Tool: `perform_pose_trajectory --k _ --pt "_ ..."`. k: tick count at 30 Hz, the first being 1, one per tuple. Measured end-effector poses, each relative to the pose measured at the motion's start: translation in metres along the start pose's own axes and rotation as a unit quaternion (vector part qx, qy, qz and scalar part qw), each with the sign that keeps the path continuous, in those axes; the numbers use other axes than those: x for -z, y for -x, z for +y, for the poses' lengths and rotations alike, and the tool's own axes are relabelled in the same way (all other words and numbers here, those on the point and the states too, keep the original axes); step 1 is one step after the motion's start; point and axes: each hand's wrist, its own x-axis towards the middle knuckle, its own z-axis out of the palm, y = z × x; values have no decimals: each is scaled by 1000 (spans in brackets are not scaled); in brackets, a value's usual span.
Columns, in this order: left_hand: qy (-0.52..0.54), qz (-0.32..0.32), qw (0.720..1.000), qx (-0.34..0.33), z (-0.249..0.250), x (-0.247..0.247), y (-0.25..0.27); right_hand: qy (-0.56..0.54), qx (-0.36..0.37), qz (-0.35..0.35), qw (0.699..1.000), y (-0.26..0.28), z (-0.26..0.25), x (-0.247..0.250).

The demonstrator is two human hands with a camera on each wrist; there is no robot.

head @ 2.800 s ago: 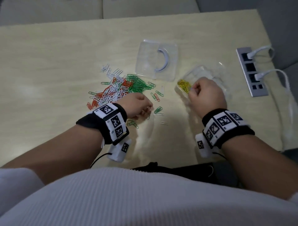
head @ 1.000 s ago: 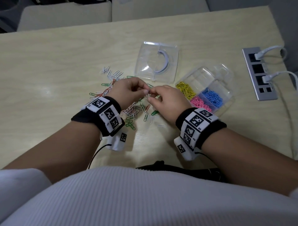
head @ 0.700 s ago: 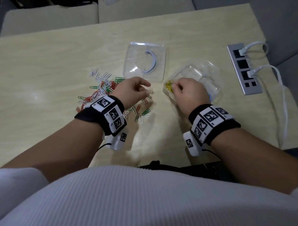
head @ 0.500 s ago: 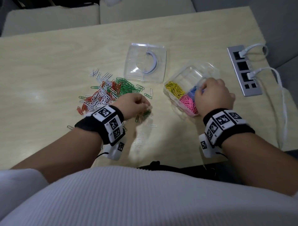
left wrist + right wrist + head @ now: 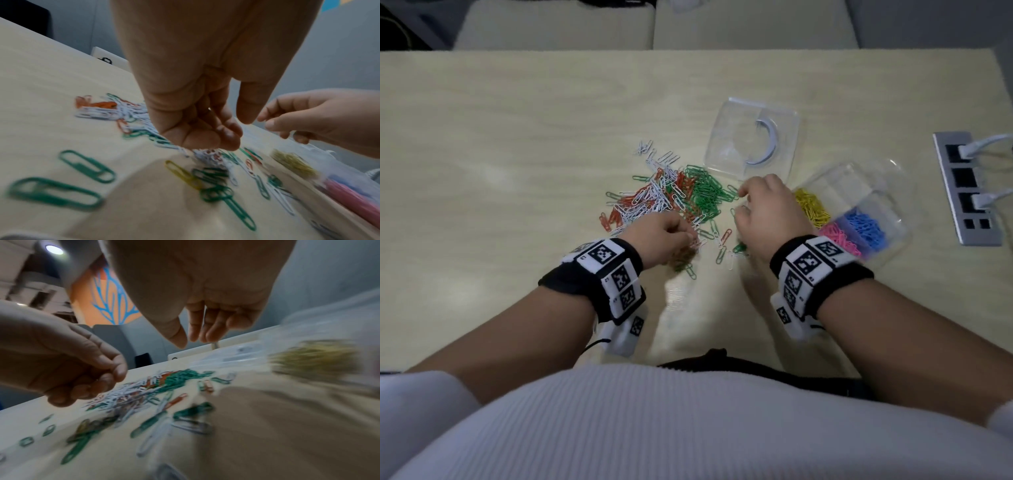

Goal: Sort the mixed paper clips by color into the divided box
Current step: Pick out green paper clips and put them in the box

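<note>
Your clip pile (image 5: 671, 202) sits mid-frame on the table (image 5: 517, 137). Lid (image 5: 753, 140) just above-right of it, divided box (image 5: 859, 212) further right, power strip (image 5: 965, 188) at right edge. Both hands at the pile's lower edge.

Mixed clips (image 5: 674, 198) heaped on table; divided box (image 5: 859, 212) right, open.

top: white ribbed, short sleeves | wristbands (image 5: 599, 274): black, white blocks with square black-and-white markers | arms bare

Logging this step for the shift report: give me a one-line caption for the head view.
Both hands, left hand and right hand, work the mixed clip pile beside the divided box.
</note>
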Motion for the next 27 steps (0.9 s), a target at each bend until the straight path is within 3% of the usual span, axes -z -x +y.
perform_pose_trajectory --k 9,15,24,27 --pt "83 22 995 59 -23 33 0 82 44 -111 989 -46 -31 -34" --pt "144 12 987 65 -18 39 -13 77 44 -89 992 -49 -25 -37" --pt "351 -3 929 116 4 31 -31 2 18 -13 1000 -50 -18 -17" --pt "399 -12 907 134 15 27 -35 -61 51 23 997 -43 -25 -13"
